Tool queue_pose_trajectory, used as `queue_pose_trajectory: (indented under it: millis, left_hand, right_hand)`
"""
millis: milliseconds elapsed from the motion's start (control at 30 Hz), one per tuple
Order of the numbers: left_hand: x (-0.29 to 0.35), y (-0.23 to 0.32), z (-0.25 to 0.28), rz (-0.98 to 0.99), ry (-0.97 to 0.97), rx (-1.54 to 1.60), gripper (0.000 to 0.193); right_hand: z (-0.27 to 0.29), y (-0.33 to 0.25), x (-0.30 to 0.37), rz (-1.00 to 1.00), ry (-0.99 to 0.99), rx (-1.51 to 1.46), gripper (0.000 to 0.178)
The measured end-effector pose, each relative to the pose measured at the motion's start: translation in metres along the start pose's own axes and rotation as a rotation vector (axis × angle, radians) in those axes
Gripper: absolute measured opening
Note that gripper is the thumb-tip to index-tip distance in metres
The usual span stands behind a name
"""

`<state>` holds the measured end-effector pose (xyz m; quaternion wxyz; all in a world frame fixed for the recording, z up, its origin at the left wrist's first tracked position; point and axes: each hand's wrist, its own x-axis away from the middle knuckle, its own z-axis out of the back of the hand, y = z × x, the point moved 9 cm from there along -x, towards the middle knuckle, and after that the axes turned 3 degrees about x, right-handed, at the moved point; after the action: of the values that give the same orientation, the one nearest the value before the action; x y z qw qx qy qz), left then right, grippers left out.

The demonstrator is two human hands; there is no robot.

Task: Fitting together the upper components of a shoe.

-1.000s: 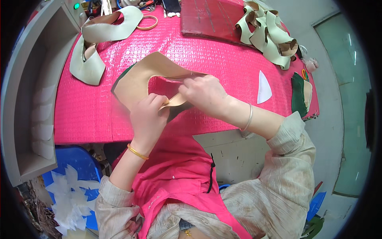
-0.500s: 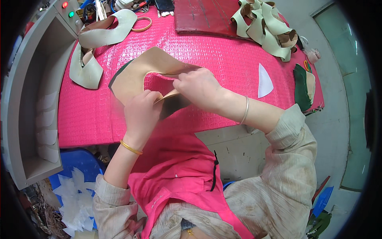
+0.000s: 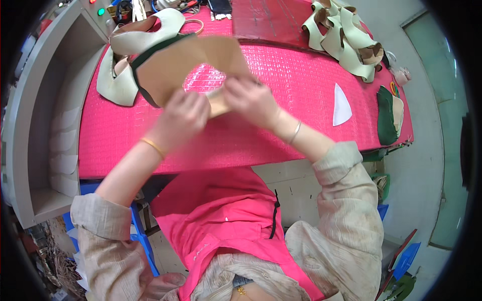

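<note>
Between my hands, above the pink table cover, is a shoe upper with its tan lining facing up and dark green showing along its left edge. It curves round an opening through which the pink cover shows. My left hand is closed on the near left part of it, slightly blurred. My right hand grips the near right part, fingers pinched. A short tan strip of the piece spans the gap between the two hands. To the right of my right hand lies a white pointed piece.
Pale shoe uppers lie at the left, and a linked bunch of them at the back right. Beyond the table middle sits a dark red board. Green pieces are stacked at the right edge. A grey shelf box borders the left.
Both hands have lifted the shoe upper and turned it, its far part now spread wider with more green edge showing at the left. My left elbow has swung outward. The view has shifted slightly.
</note>
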<state>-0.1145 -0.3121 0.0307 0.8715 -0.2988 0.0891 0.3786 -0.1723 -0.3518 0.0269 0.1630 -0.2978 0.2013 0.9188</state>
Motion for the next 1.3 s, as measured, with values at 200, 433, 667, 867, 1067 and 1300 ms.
queue_pose_trajectory:
  millis: [200, 433, 667, 867, 1067, 1300]
  left_hand:
    - [0.041, 0.062, -0.013, 0.006, -0.147, 0.151, 0.019]
    - [0.051, 0.03, -0.019, 0.524, -0.102, 0.379, 0.007]
    - [0.065, 0.008, -0.027, 0.813, 0.038, 0.575, 0.011]
    - [0.076, -0.005, -0.048, 1.002, -0.006, 0.78, 0.015]
    - [0.078, -0.008, -0.061, 1.136, -0.18, 0.834, 0.018]
    - [0.074, -0.012, -0.062, 1.111, -0.279, 0.815, 0.02]
  right_hand:
    - [-0.005, -0.051, 0.041, 0.027, -0.286, -0.076, 0.011]
    - [-0.035, -0.042, 0.024, -0.124, -0.708, -0.211, 0.007]
    - [-0.062, -0.019, 0.006, -0.095, -0.748, -0.451, 0.01]
    - [-0.089, -0.017, -0.004, -0.15, -1.077, -0.506, 0.011]
    - [-0.094, -0.02, -0.011, -0.09, -1.122, -0.319, 0.027]
    - [-0.098, -0.024, -0.012, -0.052, -1.121, -0.29, 0.03]
